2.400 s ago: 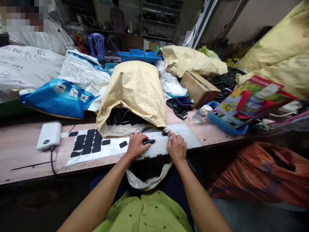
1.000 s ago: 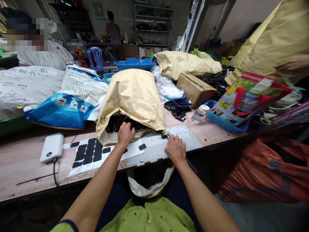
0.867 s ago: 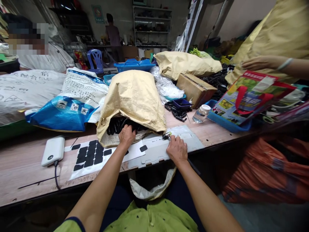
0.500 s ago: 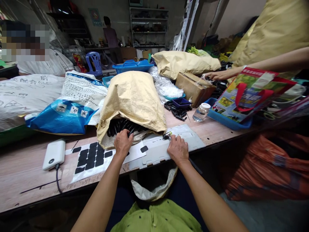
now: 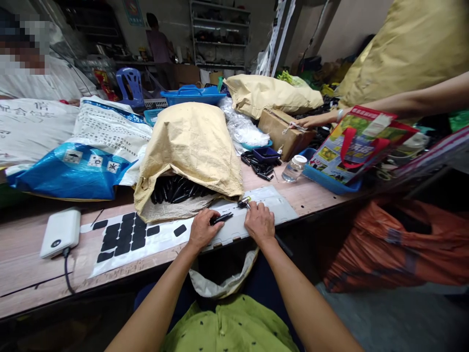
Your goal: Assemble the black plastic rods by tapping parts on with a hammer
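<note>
While the right hand (image 5: 259, 223) pinches a small tool (image 5: 243, 201), a black part (image 5: 221, 218) is readied.
Left hand (image 5: 202, 228) pinches it on the near grey plate (image 5: 278, 208); next, tool must meet part squarely.

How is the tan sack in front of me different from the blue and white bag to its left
The tan sack is plain and unprinted; the blue and white bag carries printed text and labels. The tan sack's mouth gapes toward the bench edge, showing black parts inside; no contents show in the blue and white bag. Both lie on their sides on the wooden bench.
</note>
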Action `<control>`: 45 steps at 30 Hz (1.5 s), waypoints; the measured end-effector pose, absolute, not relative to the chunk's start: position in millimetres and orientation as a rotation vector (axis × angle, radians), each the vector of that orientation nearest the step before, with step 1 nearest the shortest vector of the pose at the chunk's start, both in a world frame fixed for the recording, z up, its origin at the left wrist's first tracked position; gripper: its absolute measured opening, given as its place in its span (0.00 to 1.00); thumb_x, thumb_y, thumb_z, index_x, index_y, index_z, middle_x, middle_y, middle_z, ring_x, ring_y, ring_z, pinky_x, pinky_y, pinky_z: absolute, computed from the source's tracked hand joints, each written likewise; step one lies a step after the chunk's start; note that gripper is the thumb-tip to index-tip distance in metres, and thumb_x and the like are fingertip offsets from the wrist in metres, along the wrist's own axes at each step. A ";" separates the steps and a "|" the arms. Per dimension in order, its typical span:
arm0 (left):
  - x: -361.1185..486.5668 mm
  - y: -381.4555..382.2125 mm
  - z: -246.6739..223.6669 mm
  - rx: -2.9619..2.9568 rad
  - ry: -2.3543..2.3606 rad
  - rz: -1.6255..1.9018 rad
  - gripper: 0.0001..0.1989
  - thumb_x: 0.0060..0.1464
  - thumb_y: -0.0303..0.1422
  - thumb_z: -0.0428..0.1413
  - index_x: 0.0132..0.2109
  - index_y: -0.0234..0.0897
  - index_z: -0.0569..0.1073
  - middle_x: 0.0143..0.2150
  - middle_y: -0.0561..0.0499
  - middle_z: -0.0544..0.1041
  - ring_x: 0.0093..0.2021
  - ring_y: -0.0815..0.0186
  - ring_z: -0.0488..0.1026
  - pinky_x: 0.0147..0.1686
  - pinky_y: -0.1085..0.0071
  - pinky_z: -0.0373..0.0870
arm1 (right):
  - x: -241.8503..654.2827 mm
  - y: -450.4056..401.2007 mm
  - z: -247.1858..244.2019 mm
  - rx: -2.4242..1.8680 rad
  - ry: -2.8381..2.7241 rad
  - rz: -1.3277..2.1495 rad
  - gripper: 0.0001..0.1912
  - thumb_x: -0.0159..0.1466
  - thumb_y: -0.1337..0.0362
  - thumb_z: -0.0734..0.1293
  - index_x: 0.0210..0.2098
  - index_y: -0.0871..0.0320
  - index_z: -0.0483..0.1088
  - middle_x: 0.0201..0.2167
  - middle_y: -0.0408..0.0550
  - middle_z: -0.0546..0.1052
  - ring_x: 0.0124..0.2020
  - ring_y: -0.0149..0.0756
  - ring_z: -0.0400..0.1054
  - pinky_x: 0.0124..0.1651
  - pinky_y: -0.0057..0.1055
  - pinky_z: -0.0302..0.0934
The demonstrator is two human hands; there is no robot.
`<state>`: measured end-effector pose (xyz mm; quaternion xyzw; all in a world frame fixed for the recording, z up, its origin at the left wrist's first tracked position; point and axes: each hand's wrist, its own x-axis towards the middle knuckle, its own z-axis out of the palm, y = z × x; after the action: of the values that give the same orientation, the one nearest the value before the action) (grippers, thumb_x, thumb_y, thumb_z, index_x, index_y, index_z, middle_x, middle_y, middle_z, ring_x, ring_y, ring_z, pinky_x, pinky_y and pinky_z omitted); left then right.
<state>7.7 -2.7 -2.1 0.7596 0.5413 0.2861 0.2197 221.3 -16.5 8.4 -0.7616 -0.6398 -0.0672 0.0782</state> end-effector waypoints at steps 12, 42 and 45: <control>6.1 4.0 -5.6 2.036 1.483 0.778 0.11 0.55 0.37 0.63 0.45 0.42 0.80 0.41 0.50 0.75 0.45 0.61 0.72 0.46 0.66 0.67 | 214.1 -37.6 25.3 -1.861 -1.772 0.217 0.19 0.74 0.59 0.56 0.60 0.55 0.68 0.49 0.52 0.75 0.49 0.38 0.69 0.50 0.30 0.61; 11.7 2.6 -2.3 1.972 1.531 0.791 0.09 0.54 0.35 0.64 0.44 0.43 0.81 0.40 0.51 0.76 0.46 0.60 0.71 0.48 0.65 0.66 | 190.9 -53.2 27.8 -1.660 -1.898 0.309 0.23 0.74 0.61 0.55 0.64 0.57 0.67 0.49 0.53 0.77 0.50 0.38 0.72 0.54 0.30 0.65; 12.0 2.1 -0.9 1.983 1.529 0.799 0.09 0.53 0.35 0.64 0.43 0.42 0.80 0.40 0.51 0.76 0.45 0.60 0.71 0.47 0.65 0.66 | 202.6 -42.7 32.2 -1.722 -1.837 0.225 0.22 0.74 0.61 0.57 0.64 0.55 0.67 0.50 0.52 0.76 0.50 0.37 0.71 0.52 0.29 0.64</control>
<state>12.0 2.1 -0.9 0.7298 0.5627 0.2939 0.2537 202.6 -42.7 32.2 -0.6493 -0.6929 0.0847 0.3019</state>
